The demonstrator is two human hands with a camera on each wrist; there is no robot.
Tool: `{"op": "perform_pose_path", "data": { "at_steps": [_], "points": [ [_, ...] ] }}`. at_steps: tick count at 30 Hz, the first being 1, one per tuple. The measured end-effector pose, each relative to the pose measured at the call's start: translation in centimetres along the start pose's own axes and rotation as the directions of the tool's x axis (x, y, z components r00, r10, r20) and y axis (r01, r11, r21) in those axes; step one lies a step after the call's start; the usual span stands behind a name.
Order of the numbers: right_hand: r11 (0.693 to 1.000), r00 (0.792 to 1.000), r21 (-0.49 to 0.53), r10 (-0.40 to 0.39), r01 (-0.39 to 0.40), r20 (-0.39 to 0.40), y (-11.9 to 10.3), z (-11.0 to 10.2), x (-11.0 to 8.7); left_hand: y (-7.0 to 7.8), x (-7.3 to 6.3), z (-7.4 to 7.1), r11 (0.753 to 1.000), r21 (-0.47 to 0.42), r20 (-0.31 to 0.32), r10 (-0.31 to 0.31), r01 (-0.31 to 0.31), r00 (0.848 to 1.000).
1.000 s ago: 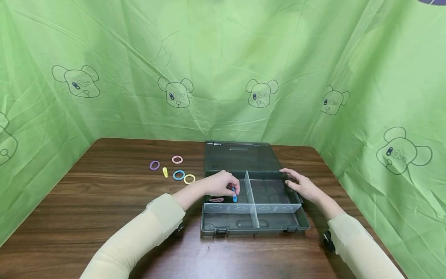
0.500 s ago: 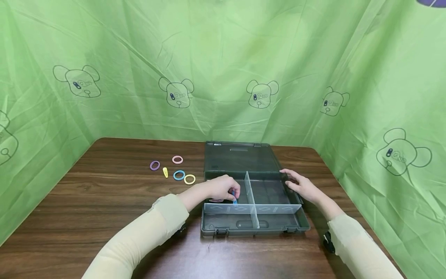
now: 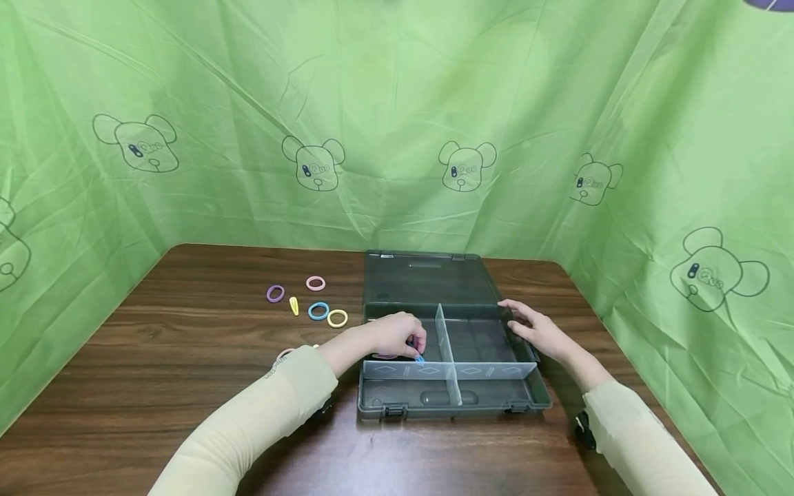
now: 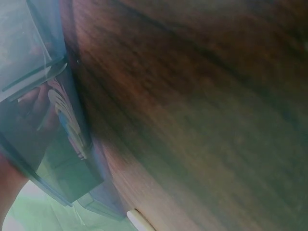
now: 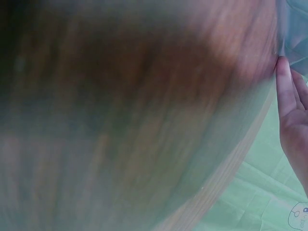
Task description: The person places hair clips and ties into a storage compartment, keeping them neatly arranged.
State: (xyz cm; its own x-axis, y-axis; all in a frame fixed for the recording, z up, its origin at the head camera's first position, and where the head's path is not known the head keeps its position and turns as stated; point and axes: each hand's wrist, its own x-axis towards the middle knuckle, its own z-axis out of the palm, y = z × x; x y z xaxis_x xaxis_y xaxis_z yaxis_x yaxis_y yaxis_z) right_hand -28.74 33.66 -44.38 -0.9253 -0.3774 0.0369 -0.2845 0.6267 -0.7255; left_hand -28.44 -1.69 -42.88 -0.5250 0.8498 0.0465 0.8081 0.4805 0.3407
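Observation:
My left hand (image 3: pixel 397 334) reaches into the back left compartment of a dark see-through box (image 3: pixel 496 408). Its thumb and fingertips pinch a small blue hair clip (image 3: pixel 420 359), low beside the clear front divider (image 3: pixel 428 372). Pinkish hair clips (image 3: pixel 384 356) lie under that hand; the left wrist view shows a row of clips (image 4: pixel 70 120) through the box wall. At the box's right side, my right hand (image 3: pixel 546 335) rests with extended fingers on the rim. In the right wrist view, its fingers (image 5: pixel 285 86) touch the box edge.
The box lid (image 3: pixel 428 279) lies folded back. Left of it are purple (image 3: pixel 276 294), pink (image 3: pixel 316 283), blue (image 3: pixel 318 311) and yellow (image 3: pixel 338 318) hair ties and a yellow hair clip (image 3: pixel 294 306). My left sleeve (image 3: pixel 298 379) partly covers another pink ring (image 3: pixel 284 353).
My left hand has shifted slightly right and lowered the blue hair clip toward the compartment floor, where it tilts over. My right hand stays still.

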Motion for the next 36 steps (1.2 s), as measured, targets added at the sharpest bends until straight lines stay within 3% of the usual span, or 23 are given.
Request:
{"op": "perform_pose_path", "data": {
  "at_steps": [4, 11, 36],
  "points": [
    [1.0, 1.0, -0.002, 0.0, 0.0, 0.004, -0.06, -0.02, -0.05, 0.0, -0.08, -0.03, 1.0, 0.023, -0.005, 0.004, -0.003, 1.0],
    [1.0, 1.0, -0.01, -0.03, 0.03, 0.003, 0.04, 0.06, 0.0, -0.08, -0.11, -0.03, 0.999, -0.034, 0.005, -0.015, 0.015, 1.0],
    [1.0, 1.0, 0.018, 0.004, -0.005, 0.022, -0.62, -0.09, -0.11, 0.5, 0.71, 0.65, 0.995, -0.076, 0.038, -0.069, 0.072, 0.997]
  ]
}}
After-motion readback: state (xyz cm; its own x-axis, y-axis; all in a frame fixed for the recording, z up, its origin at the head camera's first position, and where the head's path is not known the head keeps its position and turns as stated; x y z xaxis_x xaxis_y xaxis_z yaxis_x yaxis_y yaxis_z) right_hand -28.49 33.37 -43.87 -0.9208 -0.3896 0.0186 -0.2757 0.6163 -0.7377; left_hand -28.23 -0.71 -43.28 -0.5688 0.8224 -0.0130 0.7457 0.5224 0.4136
